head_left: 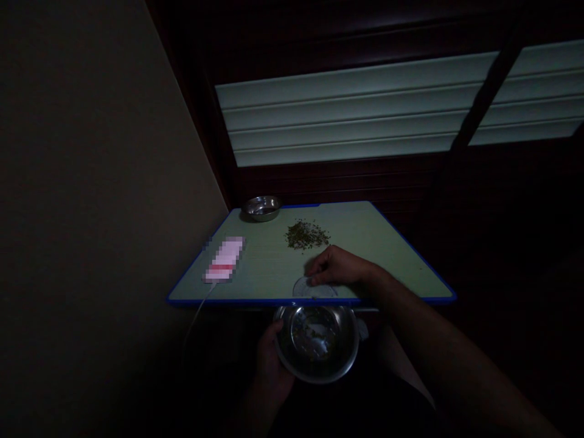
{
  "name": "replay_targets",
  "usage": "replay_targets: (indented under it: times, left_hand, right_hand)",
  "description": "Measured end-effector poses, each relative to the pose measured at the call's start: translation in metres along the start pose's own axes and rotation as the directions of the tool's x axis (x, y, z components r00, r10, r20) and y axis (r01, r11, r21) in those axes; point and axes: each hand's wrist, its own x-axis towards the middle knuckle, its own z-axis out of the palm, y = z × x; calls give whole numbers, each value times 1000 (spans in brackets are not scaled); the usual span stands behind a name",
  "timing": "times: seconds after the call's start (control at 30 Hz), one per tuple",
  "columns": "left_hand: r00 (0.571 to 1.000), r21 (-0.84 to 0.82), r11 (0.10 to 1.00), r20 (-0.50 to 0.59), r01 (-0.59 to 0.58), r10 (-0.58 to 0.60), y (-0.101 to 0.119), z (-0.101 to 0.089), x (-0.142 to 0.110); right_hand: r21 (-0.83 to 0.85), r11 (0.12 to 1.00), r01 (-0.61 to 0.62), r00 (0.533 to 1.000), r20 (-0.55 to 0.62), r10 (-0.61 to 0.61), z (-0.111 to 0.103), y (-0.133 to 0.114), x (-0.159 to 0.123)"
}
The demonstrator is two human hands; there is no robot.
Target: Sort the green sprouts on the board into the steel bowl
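The left hand (270, 365) gripped the rim of a round, shiny steel bowl (318, 350), its fingers curled closed on the near-left edge, holding it just below the near edge of the pale green, blue-edged bench (392, 243). The right hand (340, 267) rested on the bench directly beyond the bowl, fingers bent loosely over a small round clear lid-like disc (314, 288); whether they pinched it could not be told. A loose pile of dark greenish-brown bits (305, 234) lay just beyond the right hand, nearer to it than to the left. A second small steel bowl (261, 208) stood at the far-left corner. No legible writing showed; a pink-white flat object (223, 260) was blurred.
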Motion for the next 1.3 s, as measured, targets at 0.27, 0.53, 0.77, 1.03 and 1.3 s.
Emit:
replay_targets:
  times: [0.27, 0.53, 0.77, 1.03, 1.3]
  left_hand:
    - [1000, -18, 1000, 24, -1, 2, -1, -3, 3]
    - [1000, -8, 1000, -6, 4, -4, 0, -3, 1]
    - [1000, -10, 1000, 14, -20, 20, -1, -7, 2]
    - [1000, 4, 1000, -21, -4, 4, 0, -5, -1]
    - [1000, -3, 1000, -17, -3, 3, 0, -3, -4]
  right_hand:
    - [80, 994, -70, 997, 28, 68, 0, 5, 1]
    - [161, 986, -34, 998, -41, 41, 1, 2, 1]
    - [-217, 976, -16, 740, -658, -135, -14, 17, 9]
    - [-422, 895, -144, 742, -645, -184, -17, 26, 9]
    - [-249, 952, -180, 633, -770, -82, -25, 30, 9]
